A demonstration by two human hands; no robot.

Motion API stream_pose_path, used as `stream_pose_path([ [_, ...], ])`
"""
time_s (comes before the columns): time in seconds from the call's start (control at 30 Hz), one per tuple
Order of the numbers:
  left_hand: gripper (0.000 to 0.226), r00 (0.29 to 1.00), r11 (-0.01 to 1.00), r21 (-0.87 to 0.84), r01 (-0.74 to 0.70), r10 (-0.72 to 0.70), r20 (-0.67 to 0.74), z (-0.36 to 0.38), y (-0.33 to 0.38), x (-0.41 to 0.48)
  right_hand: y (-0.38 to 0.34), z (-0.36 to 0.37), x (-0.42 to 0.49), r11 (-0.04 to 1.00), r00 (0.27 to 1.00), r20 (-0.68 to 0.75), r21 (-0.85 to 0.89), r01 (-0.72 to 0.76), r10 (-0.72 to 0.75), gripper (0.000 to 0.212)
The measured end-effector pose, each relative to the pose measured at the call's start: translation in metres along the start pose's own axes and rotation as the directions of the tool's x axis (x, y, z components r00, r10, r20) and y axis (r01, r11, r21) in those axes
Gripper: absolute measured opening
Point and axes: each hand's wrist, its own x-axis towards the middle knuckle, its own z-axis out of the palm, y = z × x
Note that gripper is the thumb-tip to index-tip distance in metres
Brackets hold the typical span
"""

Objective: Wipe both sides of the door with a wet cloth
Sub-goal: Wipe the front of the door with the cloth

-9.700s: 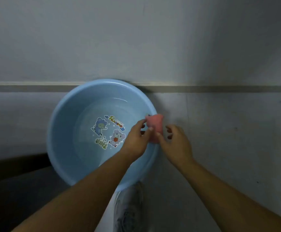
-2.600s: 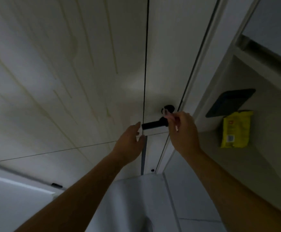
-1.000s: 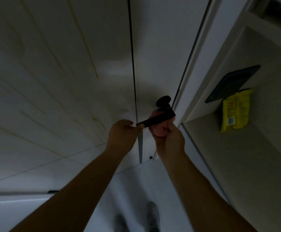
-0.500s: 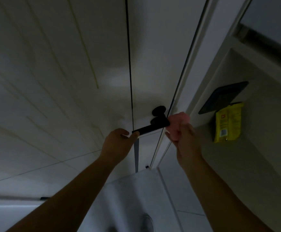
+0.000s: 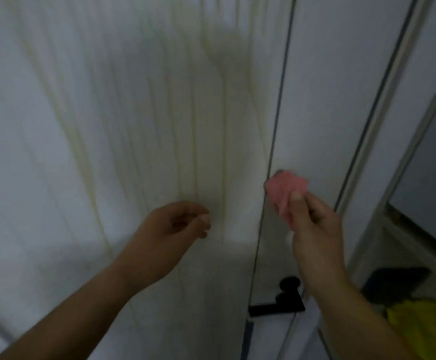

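- Up near the middle of the view, the right grip (image 5: 315, 229) pinched the pink cloth (image 5: 285, 188) between thumb and curled fingers. The cloth was bunched and stuck out above the thumb.
- The cloth was held high in front of the white door (image 5: 159, 100), right at the dark vertical seam (image 5: 276, 113). Whether it touched the panel could not be told through the blur.
- The left grip (image 5: 175, 227) was raised before the door, left of the seam and well apart from the cloth. Its fingers were loosely curled, the thumb tip near the forefinger, and it held nothing.
- Faint yellowish streaks (image 5: 198, 126) ran down the door above the left grip.
- The black handle (image 5: 276, 306) sat below the right wrist, its lever pointing left, with a round black knob (image 5: 289, 283) just above it.
- The pale frame (image 5: 383, 113) rose to the right of the door.
- Beyond the frame, at the lower right, a yellow packet (image 5: 417, 326) lay just below a dark flat thing (image 5: 396, 281), both blurred.
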Motion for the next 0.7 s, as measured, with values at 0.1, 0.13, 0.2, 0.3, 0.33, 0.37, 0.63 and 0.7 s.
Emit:
stream_pose_path([
  [0.1, 0.016, 0.968, 0.982, -0.011, -0.186, 0.181, -0.173, -0.065, 0.056, 0.006, -0.063, 0.047, 0.031, 0.961, 0.958, 0.071, 0.011, 0.277, -0.277, 0.027],
  [0.13, 0.022, 0.944, 0.969, 0.008, -0.248, 0.244, -0.224, -0.087, 0.073, 0.006, -0.085, 0.064, 0.039, 0.935, 0.931, 0.097, 0.004, 0.353, -0.352, 0.021],
  [0.2, 0.023, 0.881, 0.93, 0.089, -0.357, 0.367, -0.298, -0.136, 0.101, 0.007, -0.128, 0.103, 0.055, 0.861, 0.854, 0.14, -0.022, 0.508, -0.501, 0.021],
  [0.3, 0.011, 0.72, 0.807, 0.367, -0.463, 0.584, -0.375, -0.218, 0.13, 0.018, -0.197, 0.171, 0.073, 0.696, 0.692, 0.186, -0.051, 0.716, -0.697, 0.025],
  [0.33, 0.012, 0.654, 0.755, 0.462, -0.465, 0.645, -0.395, -0.247, 0.137, 0.023, -0.22, 0.197, 0.077, 0.619, 0.616, 0.202, -0.056, 0.784, -0.762, 0.026],
  [0.37, 0.015, 0.593, 0.714, 0.532, -0.455, 0.688, -0.417, -0.277, 0.144, 0.027, -0.242, 0.224, 0.08, 0.548, 0.547, 0.217, -0.06, 0.834, -0.809, 0.026],
  [0.63, 0.038, 0.346, 0.59, 0.742, -0.319, 0.801, -0.489, -0.48, 0.189, 0.081, -0.41, 0.441, 0.103, 0.307, 0.31, 0.251, -0.052, 0.95, -0.917, 0.028],
  [0.7, 0.044, 0.34, 0.549, 0.794, -0.262, 0.822, -0.457, -0.509, 0.196, 0.093, -0.446, 0.484, 0.11, 0.259, 0.266, 0.263, -0.062, 0.964, -0.927, 0.029],
])
